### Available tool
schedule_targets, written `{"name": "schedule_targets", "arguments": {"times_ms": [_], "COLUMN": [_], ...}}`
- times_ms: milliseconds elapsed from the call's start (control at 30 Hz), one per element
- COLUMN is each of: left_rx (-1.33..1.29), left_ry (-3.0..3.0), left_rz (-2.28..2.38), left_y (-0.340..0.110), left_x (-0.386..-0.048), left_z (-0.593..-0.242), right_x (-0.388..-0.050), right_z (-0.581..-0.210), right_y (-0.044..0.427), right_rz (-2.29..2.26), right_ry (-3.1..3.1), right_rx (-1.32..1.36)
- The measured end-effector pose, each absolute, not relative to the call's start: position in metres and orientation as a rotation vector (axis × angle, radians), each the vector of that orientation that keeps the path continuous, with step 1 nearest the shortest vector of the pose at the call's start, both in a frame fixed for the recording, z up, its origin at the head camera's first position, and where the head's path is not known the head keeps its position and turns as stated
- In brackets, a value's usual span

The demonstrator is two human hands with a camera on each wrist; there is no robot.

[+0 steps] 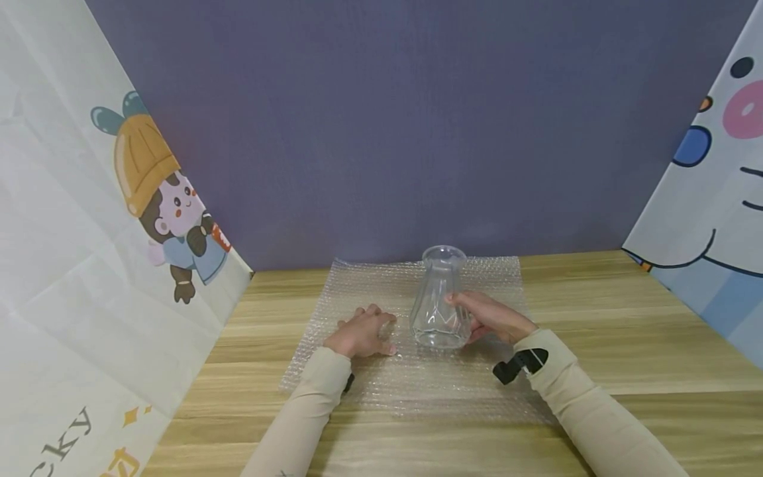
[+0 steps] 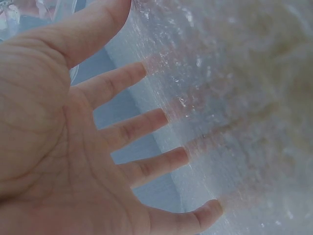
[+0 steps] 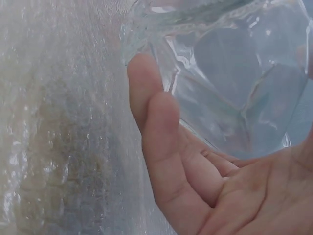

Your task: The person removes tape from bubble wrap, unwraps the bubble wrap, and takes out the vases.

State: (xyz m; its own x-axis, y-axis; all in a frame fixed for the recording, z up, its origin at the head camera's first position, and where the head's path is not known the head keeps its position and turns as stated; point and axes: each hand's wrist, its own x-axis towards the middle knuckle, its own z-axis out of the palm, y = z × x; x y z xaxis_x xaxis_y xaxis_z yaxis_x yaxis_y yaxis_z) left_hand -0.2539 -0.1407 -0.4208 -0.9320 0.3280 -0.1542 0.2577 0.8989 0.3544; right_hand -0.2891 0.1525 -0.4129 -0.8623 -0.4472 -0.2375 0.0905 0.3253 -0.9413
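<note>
A clear glass vase [image 1: 441,298] with a flared rim and faceted sides stands near upright over a sheet of bubble wrap [image 1: 381,391]. My right hand [image 1: 491,315] grips its lower right side, thumb on the front; in the right wrist view, fingers [image 3: 164,142] curl round the faceted base [image 3: 234,93]. Whether the base touches the sheet I cannot tell. To the vase's left, my left hand [image 1: 361,332] is spread low over the bubble wrap and apart from the glass. The left wrist view has its fingers [image 2: 132,129] extended, tips at the wrap [image 2: 254,137], holding nothing.
The bubble wrap lies flat on a wood-grain table [image 1: 626,331], reaching back to a dark purple wall panel [image 1: 381,132]. White printed panels with cartoon figures flank the table on the left [image 1: 59,265] and the right [image 1: 733,218].
</note>
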Motion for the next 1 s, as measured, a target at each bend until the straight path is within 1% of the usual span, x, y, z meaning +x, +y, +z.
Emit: {"name": "schedule_targets", "arguments": {"times_ms": [1000], "left_rx": [0.450], "left_ry": [2.848], "left_rz": [0.494], "left_y": [-0.1411], "left_x": [-0.2556], "left_z": [-0.4223], "right_x": [-0.2914], "right_z": [-0.4144], "right_y": [0.1548], "right_rz": [-1.582], "right_ry": [2.140], "right_rx": [-0.300]}}
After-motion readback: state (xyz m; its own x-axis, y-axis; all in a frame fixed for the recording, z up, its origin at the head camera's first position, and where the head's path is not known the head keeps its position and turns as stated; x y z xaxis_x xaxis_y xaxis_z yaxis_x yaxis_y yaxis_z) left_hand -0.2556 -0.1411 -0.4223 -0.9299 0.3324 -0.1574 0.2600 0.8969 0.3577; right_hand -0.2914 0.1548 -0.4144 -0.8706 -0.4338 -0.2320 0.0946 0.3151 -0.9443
